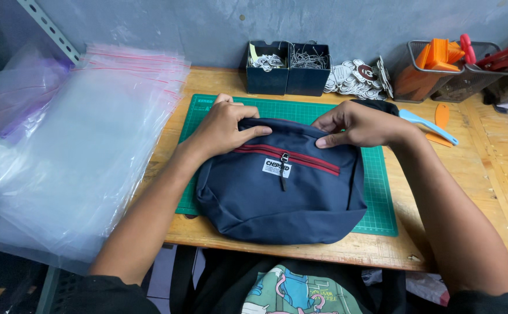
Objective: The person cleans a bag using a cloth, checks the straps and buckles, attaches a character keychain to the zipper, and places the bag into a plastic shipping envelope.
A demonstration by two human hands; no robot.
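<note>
A navy bag [280,192] with a red zip lies nearest, flat on the green cutting mat [376,192] at the wooden table's [486,174] front edge. The left hand [225,125] and right hand [361,125] both pinch the bag's top edge. Clear plastic bags [74,151] are stacked to the left; dark bins [289,70] stand behind.

Even, soft light, sharp in the middle

I see bright diffuse light from above; only faint shadows lie under the bag [280,189]. The plastic sleeves [74,157] show mild sheen. My view bends slightly at the edges, and the lower corners are dim.
</note>
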